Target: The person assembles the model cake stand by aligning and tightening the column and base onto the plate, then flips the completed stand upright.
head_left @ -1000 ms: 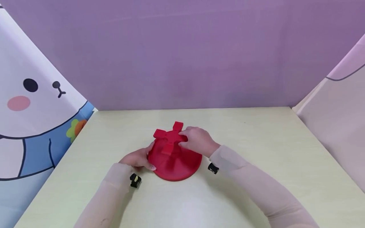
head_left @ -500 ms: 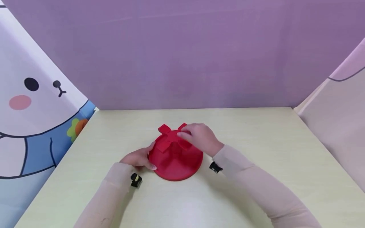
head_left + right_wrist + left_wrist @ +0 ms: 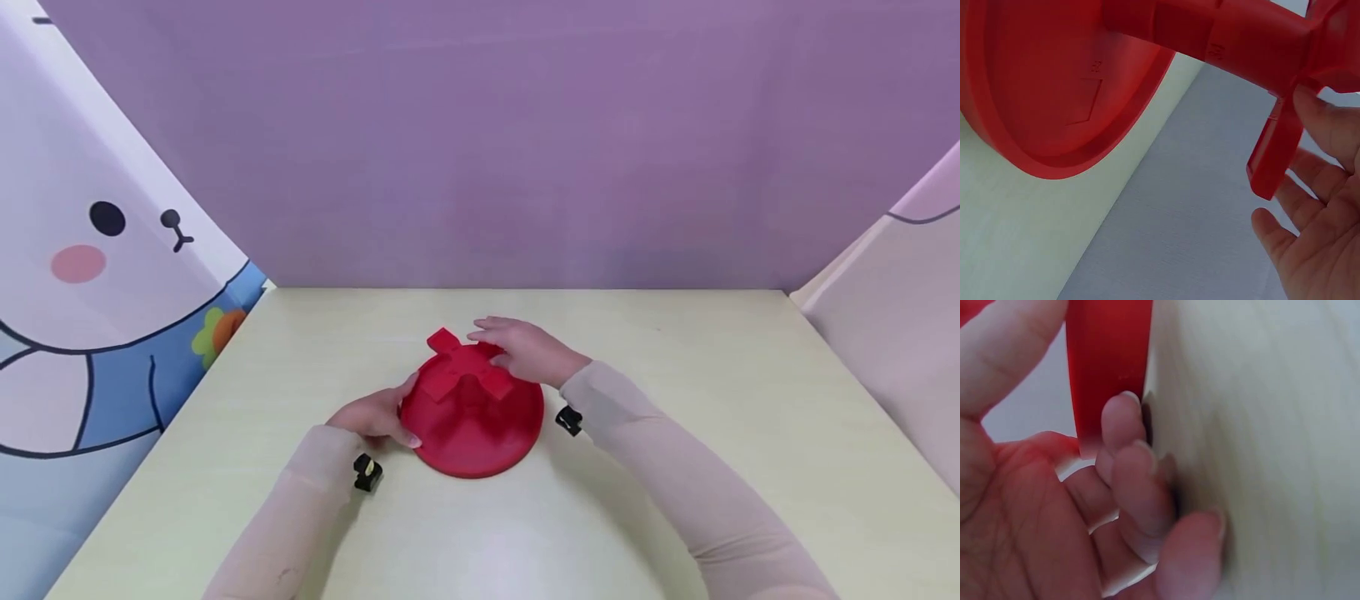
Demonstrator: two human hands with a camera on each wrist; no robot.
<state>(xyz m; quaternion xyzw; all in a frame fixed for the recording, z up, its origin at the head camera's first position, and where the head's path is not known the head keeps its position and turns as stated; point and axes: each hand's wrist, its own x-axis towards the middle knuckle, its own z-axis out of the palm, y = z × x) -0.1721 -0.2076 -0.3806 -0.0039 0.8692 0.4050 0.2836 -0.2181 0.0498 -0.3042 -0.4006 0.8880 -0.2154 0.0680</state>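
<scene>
In the head view, a red stand with a wide round base [image 3: 472, 442] rests on the table. A short post rises from it to a cross-shaped top [image 3: 468, 364] with several flat arms. My left hand [image 3: 378, 417] holds the left rim of the base, thumb above and fingers curled at the side. In the left wrist view, those fingertips [image 3: 1142, 481] lie between the red rim and the tabletop. My right hand [image 3: 536, 354] is at the cross's far right arm, fingers spread. In the right wrist view, its thumb [image 3: 1319, 115] meets that arm [image 3: 1275, 153], with the other fingers behind it.
The pale wooden table [image 3: 675, 400] spreads around the stand. A purple panel [image 3: 525, 150] rises at the table's back edge. Side panels stand left and right, the left one [image 3: 112, 333] printed with a cartoon animal.
The cross-shaped top turned clockwise during the first half second, then kept its angle. My right hand has since loosened and spread its fingers. My left hand keeps its hold on the base.
</scene>
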